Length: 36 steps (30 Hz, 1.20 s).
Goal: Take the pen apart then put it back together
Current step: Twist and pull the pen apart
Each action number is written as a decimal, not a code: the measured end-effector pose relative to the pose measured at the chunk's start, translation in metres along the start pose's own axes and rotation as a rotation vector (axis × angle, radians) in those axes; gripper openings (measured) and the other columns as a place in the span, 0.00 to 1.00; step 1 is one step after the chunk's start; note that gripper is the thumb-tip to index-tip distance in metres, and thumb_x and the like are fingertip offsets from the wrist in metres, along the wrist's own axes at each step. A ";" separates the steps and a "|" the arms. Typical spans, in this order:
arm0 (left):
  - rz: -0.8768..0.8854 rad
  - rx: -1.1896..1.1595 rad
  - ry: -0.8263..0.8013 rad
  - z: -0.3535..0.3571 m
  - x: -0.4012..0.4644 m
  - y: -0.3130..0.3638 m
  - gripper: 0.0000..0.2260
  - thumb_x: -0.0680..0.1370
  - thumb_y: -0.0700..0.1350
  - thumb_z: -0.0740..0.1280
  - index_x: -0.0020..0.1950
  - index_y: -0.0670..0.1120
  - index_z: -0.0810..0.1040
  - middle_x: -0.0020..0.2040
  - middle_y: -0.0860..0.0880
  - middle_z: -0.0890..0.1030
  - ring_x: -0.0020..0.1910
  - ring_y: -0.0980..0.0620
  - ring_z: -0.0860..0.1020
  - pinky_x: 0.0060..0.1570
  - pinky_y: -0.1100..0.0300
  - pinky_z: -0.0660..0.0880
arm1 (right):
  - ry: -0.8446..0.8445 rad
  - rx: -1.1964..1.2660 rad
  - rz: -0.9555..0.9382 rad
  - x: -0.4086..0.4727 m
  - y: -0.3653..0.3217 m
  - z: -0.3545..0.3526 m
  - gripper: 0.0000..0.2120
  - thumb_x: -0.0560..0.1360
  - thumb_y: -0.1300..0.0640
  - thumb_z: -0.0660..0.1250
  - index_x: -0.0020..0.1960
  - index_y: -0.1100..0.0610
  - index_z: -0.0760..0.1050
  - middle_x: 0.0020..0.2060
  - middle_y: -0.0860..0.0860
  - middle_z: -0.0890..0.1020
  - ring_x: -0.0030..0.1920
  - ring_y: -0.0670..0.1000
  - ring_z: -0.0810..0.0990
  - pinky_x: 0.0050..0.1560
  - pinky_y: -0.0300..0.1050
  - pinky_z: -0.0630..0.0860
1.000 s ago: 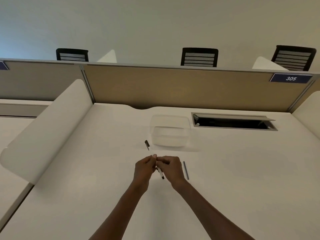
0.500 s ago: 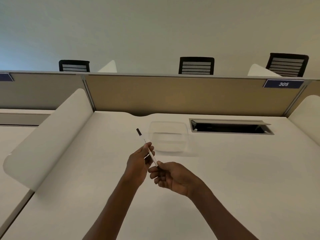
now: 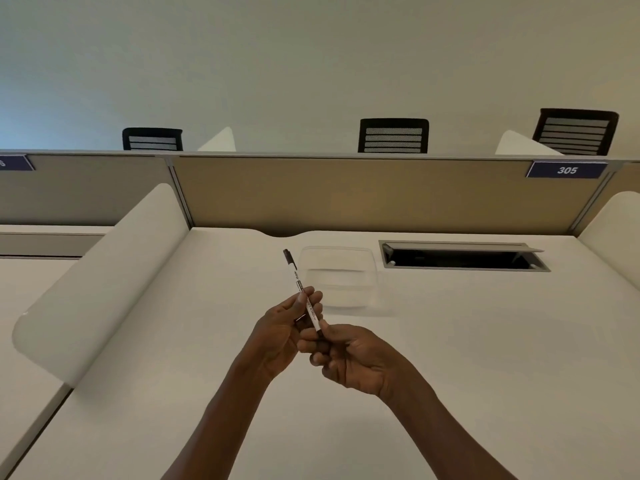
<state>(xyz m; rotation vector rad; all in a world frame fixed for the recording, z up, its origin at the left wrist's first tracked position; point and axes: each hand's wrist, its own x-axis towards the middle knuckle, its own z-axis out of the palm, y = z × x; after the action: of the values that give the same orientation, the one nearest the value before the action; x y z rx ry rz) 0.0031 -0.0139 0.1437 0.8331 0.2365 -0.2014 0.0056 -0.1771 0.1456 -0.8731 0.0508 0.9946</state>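
The white barrel of the pen [image 3: 304, 295] is pinched between the thumb and curled fingers of the left hand [image 3: 282, 332], around its lower half, where printed lettering runs along the barrel. The lower, dark end of the pen is pinched by the thumb and forefinger of the right hand [image 3: 349, 358], whose other fingers are curled in beneath; how much of that end is covered cannot be told. The two hands are touching or almost touching at the pen's lower end. The pen is held in the air above the desk [image 3: 485, 341], tilted so that its dark upper tip points up and away to the left, and nothing is touched by that tip. Both forearms are seen reaching in from the bottom edge of the view. Just beyond the hands, a clear plastic container [image 3: 337, 277] is seen lying on the desk surface. To its right, an open cable hatch [image 3: 462, 256] is set into the desk. The desk is closed off at the back by a tan partition [image 3: 346, 195] bearing a blue label [image 3: 567, 170] marked 305, and three dark chair backs [image 3: 393, 136] are visible above it.
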 end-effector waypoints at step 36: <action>0.286 -0.015 0.205 0.031 -0.002 -0.002 0.08 0.80 0.38 0.63 0.54 0.37 0.80 0.42 0.44 0.85 0.46 0.47 0.85 0.44 0.57 0.82 | 0.376 -0.200 -0.123 0.004 -0.025 0.020 0.17 0.83 0.56 0.58 0.38 0.58 0.75 0.27 0.50 0.76 0.23 0.43 0.69 0.23 0.33 0.64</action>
<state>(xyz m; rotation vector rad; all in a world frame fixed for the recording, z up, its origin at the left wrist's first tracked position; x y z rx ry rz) 0.0047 -0.0382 0.1628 0.8630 0.3068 0.1540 0.0197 -0.1673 0.1731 -1.2253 0.2175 0.7182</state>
